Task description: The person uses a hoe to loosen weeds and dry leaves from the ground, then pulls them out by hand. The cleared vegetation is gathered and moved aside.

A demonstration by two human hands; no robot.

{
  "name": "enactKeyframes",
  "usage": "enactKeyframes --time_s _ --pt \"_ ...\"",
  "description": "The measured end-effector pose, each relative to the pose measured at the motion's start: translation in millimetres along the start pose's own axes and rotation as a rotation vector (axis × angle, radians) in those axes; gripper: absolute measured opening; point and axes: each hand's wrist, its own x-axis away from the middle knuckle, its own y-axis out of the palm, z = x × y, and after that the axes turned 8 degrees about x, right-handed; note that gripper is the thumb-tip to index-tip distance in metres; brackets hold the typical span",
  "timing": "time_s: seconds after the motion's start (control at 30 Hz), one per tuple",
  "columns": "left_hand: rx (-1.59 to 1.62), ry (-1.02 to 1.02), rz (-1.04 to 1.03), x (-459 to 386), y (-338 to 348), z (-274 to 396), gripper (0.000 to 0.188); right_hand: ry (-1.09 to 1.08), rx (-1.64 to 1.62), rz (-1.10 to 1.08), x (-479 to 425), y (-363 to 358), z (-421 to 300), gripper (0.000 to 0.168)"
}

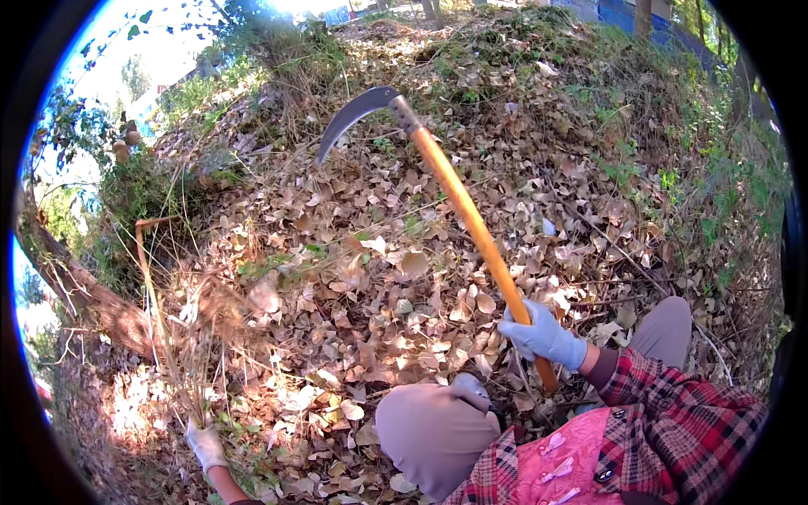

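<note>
My right hand [544,334], in a pale glove, grips a sickle [467,208] low on its long wooden handle. The handle slants up and to the left, and its butt end shows below my fist. At the top, a dark curved blade [353,117] is fixed by a metal collar and points left and down, above the leaf litter. Down at the lower left, my left hand [206,445], gloved too, is closed around a bundle of dry grass stalks [192,379]. The stalks rise from the fist, with their upper parts blurred.
Dry fallen leaves [379,284] cover the slope before me. A leaning tree trunk [95,297] stands at the left. Green weeds [713,189] grow along the right side, and a thin fallen branch [615,246] lies there. My bent knee [435,429] is close below the sickle.
</note>
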Motion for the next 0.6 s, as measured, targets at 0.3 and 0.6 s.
enactKeyframes --time_s 0.3,0.6 --pt "0.052 -0.014 0.234 63.1 -11.2 -174.5 0.039 0.014 -0.006 0.244 -74.6 -52.0 -12.6 0.025" --pt "-0.152 -0.241 0.477 131.2 -48.7 -189.3 0.045 0.097 0.039 0.248 -50.4 -67.0 45.2 0.025"
